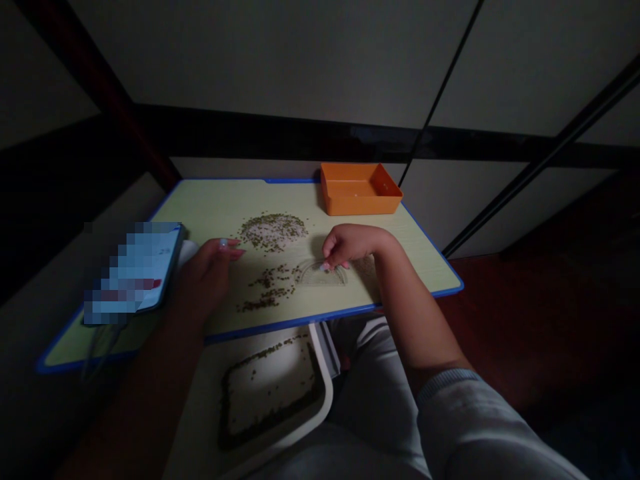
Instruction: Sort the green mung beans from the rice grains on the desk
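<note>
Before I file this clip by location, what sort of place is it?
Probably a dim room in a home, though that isn't certain: a small blue-edged table stands by large, plain panels, perhaps cupboard fronts, with a lit phone at its left side.

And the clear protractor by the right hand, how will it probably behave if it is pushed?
The protractor looks thin and see-through, like plastic, so probably light and stiff. Lying flat, it would likely slide rather than roll or tip. Pushed left, it may sweep the small grains along.
</note>
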The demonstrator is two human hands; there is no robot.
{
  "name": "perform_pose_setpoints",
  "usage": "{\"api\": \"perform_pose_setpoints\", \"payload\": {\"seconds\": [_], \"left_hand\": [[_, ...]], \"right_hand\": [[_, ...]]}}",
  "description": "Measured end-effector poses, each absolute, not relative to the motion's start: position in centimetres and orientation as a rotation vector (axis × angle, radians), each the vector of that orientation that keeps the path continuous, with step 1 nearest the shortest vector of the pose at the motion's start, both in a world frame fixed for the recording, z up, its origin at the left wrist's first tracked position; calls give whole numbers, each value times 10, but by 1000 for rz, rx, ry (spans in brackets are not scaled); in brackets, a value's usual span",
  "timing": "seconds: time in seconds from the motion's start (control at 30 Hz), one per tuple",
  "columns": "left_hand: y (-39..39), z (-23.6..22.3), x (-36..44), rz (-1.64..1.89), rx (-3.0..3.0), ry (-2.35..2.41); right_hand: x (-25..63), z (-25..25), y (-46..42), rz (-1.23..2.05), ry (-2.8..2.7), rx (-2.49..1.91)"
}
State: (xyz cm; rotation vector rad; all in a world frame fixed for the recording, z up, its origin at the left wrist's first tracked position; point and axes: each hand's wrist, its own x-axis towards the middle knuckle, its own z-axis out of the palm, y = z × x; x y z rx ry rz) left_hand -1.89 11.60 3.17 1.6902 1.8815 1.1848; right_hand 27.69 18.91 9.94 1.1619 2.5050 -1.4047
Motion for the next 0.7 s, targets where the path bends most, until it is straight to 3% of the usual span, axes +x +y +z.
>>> {"api": "perform_pose_setpoints", "payload": {"seconds": [0.7], "left_hand": [[113,33,-17,1183,1679,1887]], "right_hand": [[278,108,185,-1308,2360,1284]]}}
